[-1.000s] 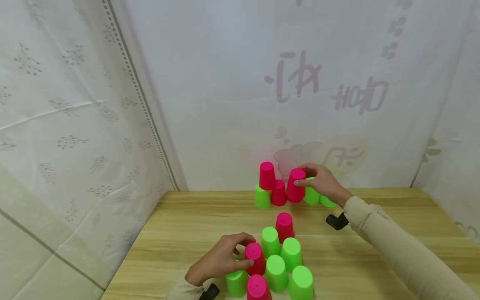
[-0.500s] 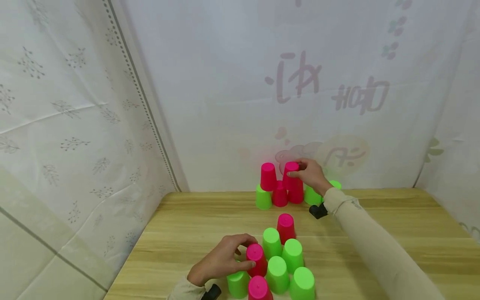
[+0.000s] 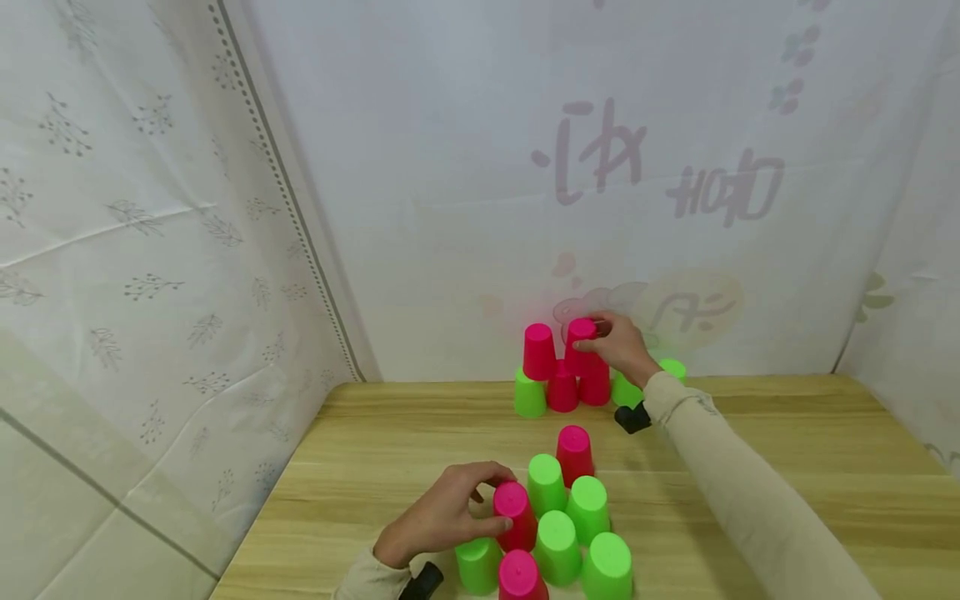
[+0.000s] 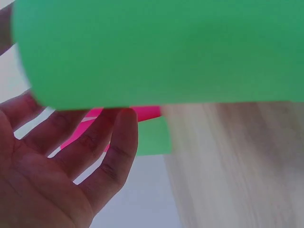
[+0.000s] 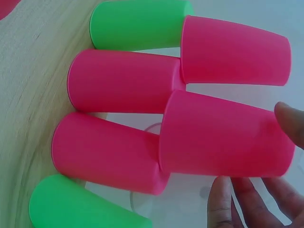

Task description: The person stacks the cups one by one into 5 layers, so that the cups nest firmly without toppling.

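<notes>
It looks like a makeshift booth set up for recording rather than a lived-in room; a wooden table (image 3: 750, 433) stands boxed in by hanging white sheets (image 3: 150, 208) printed with leaf sprigs, faint letters and a cartoon; upturned pink and green plastic cups (image 3: 558, 533) stand on it.

Bare surface (image 3: 420, 433) lies open between the far cup stack (image 3: 562, 371) and the near cup cluster (image 3: 558, 521); the curtain (image 3: 465, 208) seemingly stands close behind the stack.
</notes>
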The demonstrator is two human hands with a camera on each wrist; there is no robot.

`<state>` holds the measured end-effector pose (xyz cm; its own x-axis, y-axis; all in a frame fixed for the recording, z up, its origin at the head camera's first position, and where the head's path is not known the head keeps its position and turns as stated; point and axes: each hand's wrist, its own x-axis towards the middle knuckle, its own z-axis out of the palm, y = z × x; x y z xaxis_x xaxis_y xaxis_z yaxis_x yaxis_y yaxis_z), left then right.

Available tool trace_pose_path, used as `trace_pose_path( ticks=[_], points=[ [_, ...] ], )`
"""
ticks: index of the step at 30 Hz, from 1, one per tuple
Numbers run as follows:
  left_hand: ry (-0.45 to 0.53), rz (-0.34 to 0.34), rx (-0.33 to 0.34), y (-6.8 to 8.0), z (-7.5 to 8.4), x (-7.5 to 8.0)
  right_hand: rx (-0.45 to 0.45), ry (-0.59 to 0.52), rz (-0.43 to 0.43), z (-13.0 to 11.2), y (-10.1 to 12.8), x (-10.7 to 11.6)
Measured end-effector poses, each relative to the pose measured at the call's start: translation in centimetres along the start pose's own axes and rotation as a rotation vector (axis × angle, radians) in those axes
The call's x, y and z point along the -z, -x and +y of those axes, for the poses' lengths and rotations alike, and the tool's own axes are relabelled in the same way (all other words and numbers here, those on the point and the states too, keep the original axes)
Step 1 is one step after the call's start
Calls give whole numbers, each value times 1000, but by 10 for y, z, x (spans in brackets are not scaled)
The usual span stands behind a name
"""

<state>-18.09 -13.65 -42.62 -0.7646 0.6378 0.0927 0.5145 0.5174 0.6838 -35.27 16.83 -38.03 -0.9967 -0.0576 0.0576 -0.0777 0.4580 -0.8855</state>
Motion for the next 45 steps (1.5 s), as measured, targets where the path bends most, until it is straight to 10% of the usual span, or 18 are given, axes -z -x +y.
trace_pose_path(
  ticks=[18,31,45],
  points=[
    [-11,101,-116,-17,30,57,96,76,43,5,51,68],
    [-50,147,-145,-111,45,56,114,92,-17,34,136,68],
    [-95,297,-140,-201,58,34,207,-156,-135,49,201,24]
  ],
)
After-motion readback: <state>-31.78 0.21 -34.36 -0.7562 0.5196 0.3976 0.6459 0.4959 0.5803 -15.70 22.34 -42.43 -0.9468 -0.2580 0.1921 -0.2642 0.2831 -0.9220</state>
